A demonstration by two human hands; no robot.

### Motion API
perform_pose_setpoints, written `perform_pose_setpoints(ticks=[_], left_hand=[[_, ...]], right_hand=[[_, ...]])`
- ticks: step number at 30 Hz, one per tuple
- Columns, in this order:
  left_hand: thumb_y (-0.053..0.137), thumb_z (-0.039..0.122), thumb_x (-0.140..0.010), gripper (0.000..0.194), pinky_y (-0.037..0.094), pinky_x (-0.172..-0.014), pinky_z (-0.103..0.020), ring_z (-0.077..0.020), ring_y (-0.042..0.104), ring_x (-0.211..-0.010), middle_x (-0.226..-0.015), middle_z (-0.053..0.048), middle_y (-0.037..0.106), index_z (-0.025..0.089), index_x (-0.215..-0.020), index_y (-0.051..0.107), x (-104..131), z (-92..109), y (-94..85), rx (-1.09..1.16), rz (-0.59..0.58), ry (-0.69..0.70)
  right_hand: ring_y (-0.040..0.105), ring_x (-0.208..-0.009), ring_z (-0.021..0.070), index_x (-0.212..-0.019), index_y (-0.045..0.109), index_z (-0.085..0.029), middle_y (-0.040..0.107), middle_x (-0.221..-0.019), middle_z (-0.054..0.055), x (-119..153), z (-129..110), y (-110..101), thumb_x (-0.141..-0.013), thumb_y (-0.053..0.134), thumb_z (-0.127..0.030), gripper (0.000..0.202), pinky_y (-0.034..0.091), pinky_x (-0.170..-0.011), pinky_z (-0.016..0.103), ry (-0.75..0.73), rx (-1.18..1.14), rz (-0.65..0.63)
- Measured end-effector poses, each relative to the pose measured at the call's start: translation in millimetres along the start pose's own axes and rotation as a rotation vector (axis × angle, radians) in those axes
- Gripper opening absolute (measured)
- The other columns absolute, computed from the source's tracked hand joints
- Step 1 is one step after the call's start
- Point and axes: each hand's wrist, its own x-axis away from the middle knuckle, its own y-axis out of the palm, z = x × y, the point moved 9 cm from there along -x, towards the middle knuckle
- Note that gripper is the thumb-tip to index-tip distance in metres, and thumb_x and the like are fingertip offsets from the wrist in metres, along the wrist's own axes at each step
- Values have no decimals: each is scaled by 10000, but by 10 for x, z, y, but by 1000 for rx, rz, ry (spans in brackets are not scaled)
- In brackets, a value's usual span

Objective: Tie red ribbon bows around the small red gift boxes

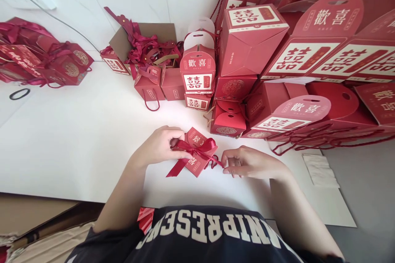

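A small red gift box [196, 168] with pale lettering is on the white table in front of me. Across its top runs a dark red satin ribbon [208, 146] tied in a bow, with one tail hanging to the lower left. My left hand [162, 144] pinches the bow's left loop between thumb and fingers. On the other side, my right hand [247, 161] pinches the end of the ribbon's right tail, which is drawn out from the knot. Beside the box's right edge a bit of dark red cord shows, partly hidden by the ribbon.
Red gift boxes [253, 45] are stacked high at the back right. An open carton [157, 31] full of ribbons stands at the back, with small boxes [173, 84] before it. More red boxes [74, 65] lie far left, near a black ring [19, 94]. White tissues [321, 170] lie at right.
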Motion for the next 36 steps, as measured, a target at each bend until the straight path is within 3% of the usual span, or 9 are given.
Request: perform_pose_setpoints(ticks=[3,6,10,13,17,21,26,30,36], left_hand=[[741,375,-764,254,426,-632,-235,-121,510,-683,-794,6,591,188,-861,600,85,40,-17,173,-85,-37],[713,331,-795,370,469,-715,-249,-138,559,-766,-895,-17,620,211,-1117,577,224,73,-178,191,22,-82],[621,394,-864,233,386,-527,-225,-132,532,-623,-690,1,611,183,-767,637,488,-99,-270,76,181,-300],[580,426,-883,368,344,-473,-240,-129,496,-529,-568,5,580,167,-628,637,621,-226,-64,159,133,-402],[589,442,-878,366,392,-517,-246,-140,528,-565,-622,-13,621,151,-674,676,669,-264,360,435,-21,-472],[621,399,-873,298,453,-654,-261,-149,560,-684,-715,-28,640,147,-721,670,631,-219,478,654,-3,-442],[624,359,-874,313,451,-676,-260,-139,550,-700,-705,-18,592,144,-651,572,582,-301,400,753,54,-371],[622,354,-873,313,445,-685,-264,-142,550,-720,-733,-22,585,142,-654,555,552,-375,390,758,43,-339],[609,328,-891,316,397,-673,-252,-129,527,-717,-722,-8,558,137,-651,532,560,-413,406,766,27,-326]], right_hand=[[594,-565,140,-1054,622,-218,669,-685,-9,174,-227,-249,-916,562,-326,185,425,-571,250,-58,155,132],[608,-651,154,-1069,611,-232,684,-790,23,293,-548,-485,-941,529,-300,166,449,-603,263,-186,206,296],[630,-914,205,-1061,619,-232,657,-1065,87,192,-886,-584,-959,525,-306,158,499,-794,316,-387,245,419],[586,-1083,232,-1061,615,-228,606,-1178,92,-11,-961,-496,-940,561,-288,146,468,-945,358,-475,267,379],[569,-1140,249,-1092,644,-230,570,-1263,82,-225,-893,-368,-901,617,-282,199,427,-1027,395,-451,244,242],[548,-1199,253,-958,692,-227,548,-1333,71,-303,-889,-342,-924,591,-319,142,381,-1071,404,-456,225,173],[581,-1014,192,-747,596,-186,603,-1096,63,-395,-885,-427,-941,567,-365,266,440,-927,338,-499,21,213],[453,-707,127,-661,500,-181,450,-729,-18,-495,-754,-458,-938,559,-432,378,393,-698,271,-412,40,259],[388,-578,96,-707,518,-174,418,-613,-53,-578,-563,-392,-911,577,-499,389,284,-542,238,-258,-84,183]])
